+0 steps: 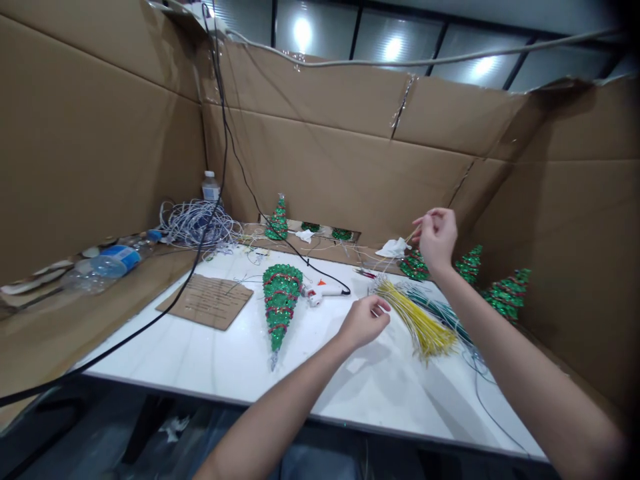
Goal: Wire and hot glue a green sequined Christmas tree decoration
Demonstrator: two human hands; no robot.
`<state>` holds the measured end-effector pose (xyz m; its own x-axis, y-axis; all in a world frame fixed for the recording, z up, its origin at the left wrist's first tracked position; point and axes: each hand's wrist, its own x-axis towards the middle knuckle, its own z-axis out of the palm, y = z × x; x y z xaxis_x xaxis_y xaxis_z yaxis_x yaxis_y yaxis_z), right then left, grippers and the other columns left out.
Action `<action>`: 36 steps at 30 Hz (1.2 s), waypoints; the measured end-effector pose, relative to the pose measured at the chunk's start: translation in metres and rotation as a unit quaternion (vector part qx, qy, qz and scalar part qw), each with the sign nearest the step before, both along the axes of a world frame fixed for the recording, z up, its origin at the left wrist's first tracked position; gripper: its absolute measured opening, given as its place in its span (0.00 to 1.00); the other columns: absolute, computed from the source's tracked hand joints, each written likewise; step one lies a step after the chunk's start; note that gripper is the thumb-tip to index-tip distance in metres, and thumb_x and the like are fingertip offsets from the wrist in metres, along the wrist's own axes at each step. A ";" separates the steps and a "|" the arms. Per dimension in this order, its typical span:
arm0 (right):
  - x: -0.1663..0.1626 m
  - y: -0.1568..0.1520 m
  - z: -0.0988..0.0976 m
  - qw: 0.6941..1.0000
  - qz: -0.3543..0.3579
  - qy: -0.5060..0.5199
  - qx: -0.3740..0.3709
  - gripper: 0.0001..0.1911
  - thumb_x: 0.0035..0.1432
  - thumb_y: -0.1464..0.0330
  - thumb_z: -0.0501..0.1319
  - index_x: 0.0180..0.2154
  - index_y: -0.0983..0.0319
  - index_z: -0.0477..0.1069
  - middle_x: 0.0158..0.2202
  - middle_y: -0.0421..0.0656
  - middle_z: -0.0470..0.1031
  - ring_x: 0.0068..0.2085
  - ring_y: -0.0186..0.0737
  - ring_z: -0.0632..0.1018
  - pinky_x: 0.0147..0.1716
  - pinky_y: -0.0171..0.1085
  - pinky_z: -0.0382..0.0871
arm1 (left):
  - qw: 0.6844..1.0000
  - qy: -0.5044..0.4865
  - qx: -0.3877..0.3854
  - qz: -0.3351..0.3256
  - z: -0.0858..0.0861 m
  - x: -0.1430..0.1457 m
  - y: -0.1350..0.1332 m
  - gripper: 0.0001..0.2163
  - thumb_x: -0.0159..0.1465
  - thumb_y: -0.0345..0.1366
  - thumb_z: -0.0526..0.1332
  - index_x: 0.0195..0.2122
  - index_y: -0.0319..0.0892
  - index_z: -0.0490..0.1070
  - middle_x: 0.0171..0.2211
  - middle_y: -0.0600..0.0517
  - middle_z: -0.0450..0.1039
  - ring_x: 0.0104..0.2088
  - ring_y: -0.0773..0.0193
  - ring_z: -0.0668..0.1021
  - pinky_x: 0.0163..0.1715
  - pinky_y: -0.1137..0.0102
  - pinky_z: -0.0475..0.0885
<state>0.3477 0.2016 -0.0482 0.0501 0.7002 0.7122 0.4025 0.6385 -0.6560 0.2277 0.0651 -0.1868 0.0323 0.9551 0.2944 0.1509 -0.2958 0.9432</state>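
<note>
My right hand (438, 235) is raised above the right side of the table, its fingertips pinched on a thin yellowish wire (413, 233). Lower and nearer to me, my left hand (367, 320) hovers with loosely curled fingers, and nothing shows in it. Just right of the left hand lies a bundle of yellow wires (420, 323) with pale ends. Dark green wires (437, 310) lie behind that bundle. A green beaded Christmas tree (281, 300) with red garland lies on its side left of my left hand, its silvery tip towards me.
A white hot glue gun (323, 291) with a black cord lies beside the tree. A cardboard piece (207, 301), tangled white wire (197, 223) and a plastic bottle (117, 260) are at left. More beaded trees (507, 295) stand at right. Cardboard walls (340, 160) surround the white table (225, 360).
</note>
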 end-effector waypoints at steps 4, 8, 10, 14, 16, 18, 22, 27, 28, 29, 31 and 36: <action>-0.018 -0.038 0.015 0.996 0.035 0.034 0.076 0.14 0.64 0.58 0.53 0.46 0.56 0.67 0.35 0.44 0.73 0.26 0.35 0.71 0.21 0.36 0.67 | 0.998 0.016 0.064 -0.014 0.021 -0.006 -0.014 0.07 0.57 0.30 0.57 0.36 0.42 0.73 0.25 0.55 0.70 0.27 0.68 0.72 0.31 0.74 0.68; -0.040 -0.078 0.005 0.991 0.087 0.053 0.091 0.11 0.62 0.58 0.56 0.39 0.57 0.69 0.33 0.42 0.73 0.26 0.34 0.73 0.24 0.36 0.71 | 0.982 0.054 0.179 -0.030 0.060 -0.034 -0.046 0.07 0.61 0.31 0.55 0.37 0.42 0.72 0.30 0.52 0.73 0.30 0.68 0.73 0.32 0.74 0.69; -0.049 -0.095 -0.006 0.988 0.103 0.074 0.091 0.10 0.62 0.59 0.56 0.39 0.57 0.68 0.33 0.42 0.73 0.27 0.34 0.74 0.26 0.37 0.73 | 0.983 0.057 0.175 -0.015 0.080 -0.060 -0.063 0.07 0.61 0.33 0.56 0.38 0.42 0.72 0.32 0.51 0.74 0.31 0.67 0.75 0.27 0.76 0.68; -0.070 -0.118 -0.027 0.983 0.124 0.114 0.077 0.10 0.62 0.59 0.56 0.40 0.57 0.68 0.35 0.43 0.73 0.30 0.36 0.76 0.29 0.38 0.76 | 0.973 0.031 0.203 0.101 0.102 -0.127 -0.070 0.05 0.61 0.35 0.60 0.37 0.43 0.72 0.31 0.52 0.73 0.29 0.68 0.75 0.25 0.76 0.68; -0.084 -0.125 -0.033 0.980 0.138 0.127 0.067 0.10 0.62 0.59 0.56 0.40 0.57 0.68 0.35 0.43 0.73 0.31 0.36 0.76 0.30 0.39 0.76 | 0.970 0.030 0.200 0.138 0.102 -0.155 -0.060 0.06 0.59 0.33 0.60 0.38 0.42 0.73 0.32 0.51 0.73 0.29 0.68 0.75 0.26 0.75 0.69; -0.099 -0.131 -0.035 0.977 0.155 0.135 0.057 0.10 0.62 0.58 0.56 0.39 0.57 0.68 0.35 0.43 0.74 0.30 0.37 0.77 0.30 0.39 0.77 | 0.973 0.050 0.183 0.132 0.098 -0.172 -0.047 0.11 0.57 0.33 0.63 0.42 0.41 0.73 0.36 0.49 0.76 0.34 0.65 0.77 0.32 0.73 0.71; -0.124 -0.142 -0.031 0.970 0.183 0.155 0.045 0.10 0.62 0.58 0.56 0.40 0.57 0.67 0.38 0.44 0.74 0.35 0.38 0.78 0.32 0.40 0.77 | 0.983 0.106 0.153 0.003 0.085 -0.177 -0.032 0.19 0.61 0.37 0.61 0.54 0.44 0.70 0.47 0.47 0.76 0.47 0.63 0.76 0.48 0.69 0.68; -0.132 -0.144 -0.035 0.966 0.191 0.174 0.015 0.12 0.62 0.57 0.54 0.42 0.56 0.66 0.43 0.45 0.73 0.39 0.39 0.78 0.32 0.39 0.77 | 0.988 0.096 0.122 -0.016 0.072 -0.176 -0.028 0.17 0.66 0.41 0.54 0.51 0.39 0.73 0.22 0.56 0.70 0.24 0.68 0.72 0.28 0.74 0.67; -0.132 -0.142 -0.039 0.966 0.196 0.170 0.003 0.12 0.62 0.57 0.55 0.41 0.57 0.66 0.42 0.45 0.73 0.38 0.39 0.77 0.30 0.38 0.76 | 0.988 0.096 0.123 -0.004 0.069 -0.178 -0.027 0.17 0.66 0.42 0.54 0.50 0.39 0.74 0.20 0.57 0.68 0.22 0.69 0.70 0.26 0.74 0.66; -0.132 -0.139 -0.044 0.965 0.205 0.163 -0.011 0.13 0.61 0.56 0.56 0.41 0.58 0.67 0.42 0.45 0.73 0.37 0.38 0.77 0.28 0.37 0.76 | 0.987 0.099 0.127 0.007 0.067 -0.180 -0.027 0.17 0.66 0.42 0.54 0.49 0.39 0.74 0.20 0.56 0.68 0.22 0.69 0.70 0.25 0.74 0.65; -0.134 -0.134 -0.055 0.962 0.232 0.135 -0.043 0.14 0.59 0.56 0.59 0.36 0.60 0.70 0.39 0.44 0.74 0.31 0.35 0.75 0.21 0.34 0.73 | 0.981 0.124 0.149 0.023 0.064 -0.184 -0.027 0.16 0.66 0.42 0.54 0.48 0.41 0.75 0.24 0.54 0.73 0.28 0.65 0.74 0.31 0.72 0.69; -0.145 -0.132 -0.082 0.945 0.304 0.049 -0.111 0.13 0.60 0.60 0.61 0.34 0.65 0.72 0.31 0.39 0.73 0.24 0.27 0.72 0.19 0.29 0.67 | 0.945 0.242 0.215 0.049 0.056 -0.187 -0.030 0.13 0.66 0.37 0.54 0.44 0.45 0.77 0.36 0.49 0.80 0.39 0.58 0.78 0.45 0.64 0.67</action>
